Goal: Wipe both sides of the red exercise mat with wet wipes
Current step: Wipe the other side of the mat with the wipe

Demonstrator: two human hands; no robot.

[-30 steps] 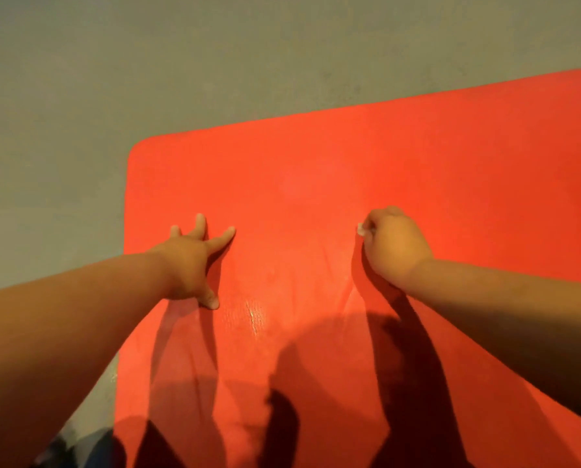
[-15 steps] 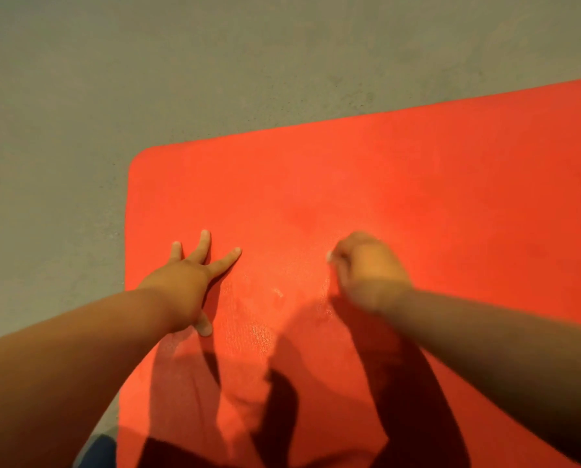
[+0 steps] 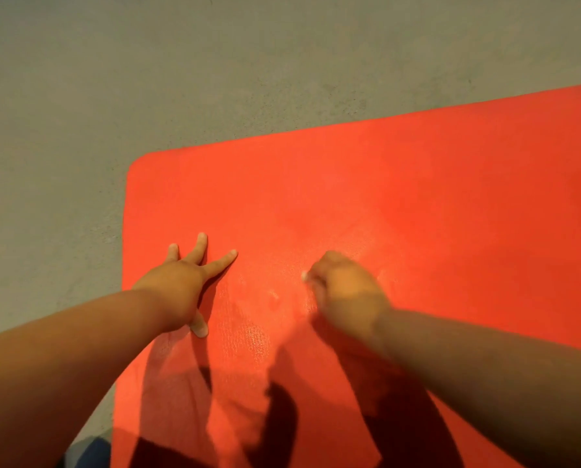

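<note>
Grey floor point(image 3: 214, 79) under a red exercise mat point(image 3: 417, 197).
Left hand point(image 3: 181, 285) presses it, fingers splayed flat; right hand point(image 3: 346, 292), blurred, is clenched round a white wet wipe point(image 3: 304, 275) on the mat.

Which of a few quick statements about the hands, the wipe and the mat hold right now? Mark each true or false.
1. The left hand presses flat, fingers spread, on the red mat. True.
2. The right hand is open and holds nothing. False: its fingers are curled, and a bit of white wipe shows at them.
3. The mat is rolled up. False: it lies spread flat on the grey floor.
4. Glossy patches show on the mat between the hands. True.
</note>
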